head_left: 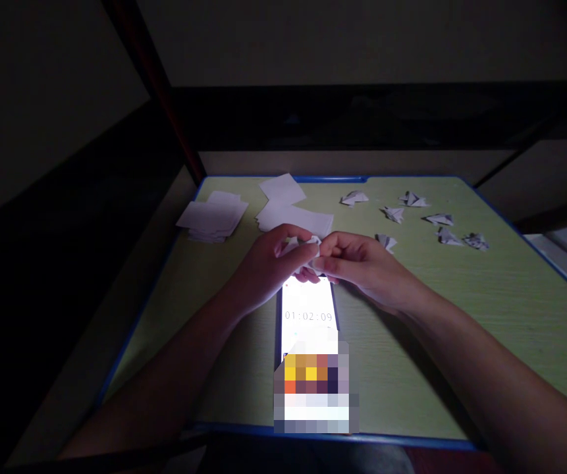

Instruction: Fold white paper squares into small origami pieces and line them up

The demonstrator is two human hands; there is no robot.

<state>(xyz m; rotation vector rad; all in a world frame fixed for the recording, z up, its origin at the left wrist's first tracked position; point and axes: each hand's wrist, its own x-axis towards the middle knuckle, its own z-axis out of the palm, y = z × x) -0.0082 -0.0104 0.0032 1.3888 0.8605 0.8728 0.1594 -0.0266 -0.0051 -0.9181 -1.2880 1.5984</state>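
My left hand and my right hand meet over the table's middle, both closed on one small piece of folded white paper. The left fingers and thumb wrap round it from the left, while the right thumb and fingers pinch its right side. Much of the paper is hidden by the fingers, so its full shape cannot be told. Just below the hands lies a phone with a bright screen reading 01:02:09; its lower part is pixelated.
Several folded paper figures lie scattered at the back right of the green table. A stack of white paper sheets sits at the back left, with more loose sheets behind my hands. Blue trim edges the table.
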